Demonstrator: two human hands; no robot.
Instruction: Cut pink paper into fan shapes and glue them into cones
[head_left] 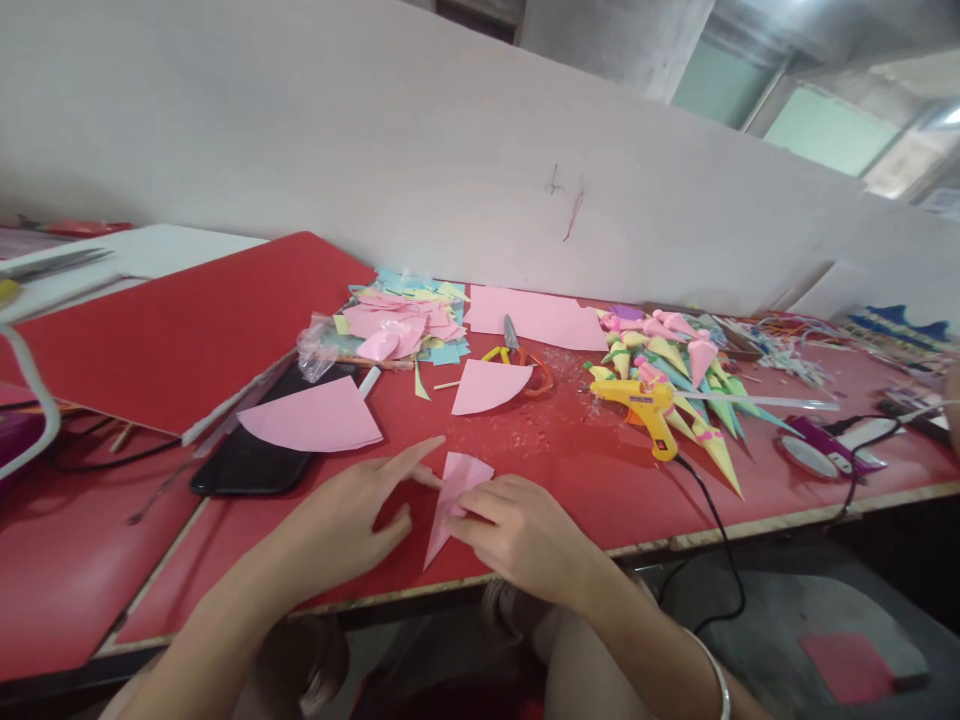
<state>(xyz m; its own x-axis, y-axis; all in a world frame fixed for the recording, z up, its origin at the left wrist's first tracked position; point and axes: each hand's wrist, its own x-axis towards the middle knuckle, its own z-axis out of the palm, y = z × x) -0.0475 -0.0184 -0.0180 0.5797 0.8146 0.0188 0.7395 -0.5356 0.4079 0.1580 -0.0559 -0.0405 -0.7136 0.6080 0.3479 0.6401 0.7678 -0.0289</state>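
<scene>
A folded pink paper piece (448,490), narrow and pointed toward me, lies on the red tabletop (555,440) near its front edge. The fingers of my right hand (510,525) press on its right side, bunched together. My left hand (360,500) is just left of it, thumb and fingers spread, with no object in it; one fingertip is close to the paper. Beyond my hands rests a pink quarter-circle paper (491,386), in front of scissors (514,350). Another pink paper sector (315,413) lies over a black tray (251,465) on the left.
A yellow glue gun (645,410) with a cord lies to the right, before a pile of small paper cones (701,360). Paper scraps (405,315) are heaped at the back. A red board (202,320) is at left; a purple device (832,450) at right.
</scene>
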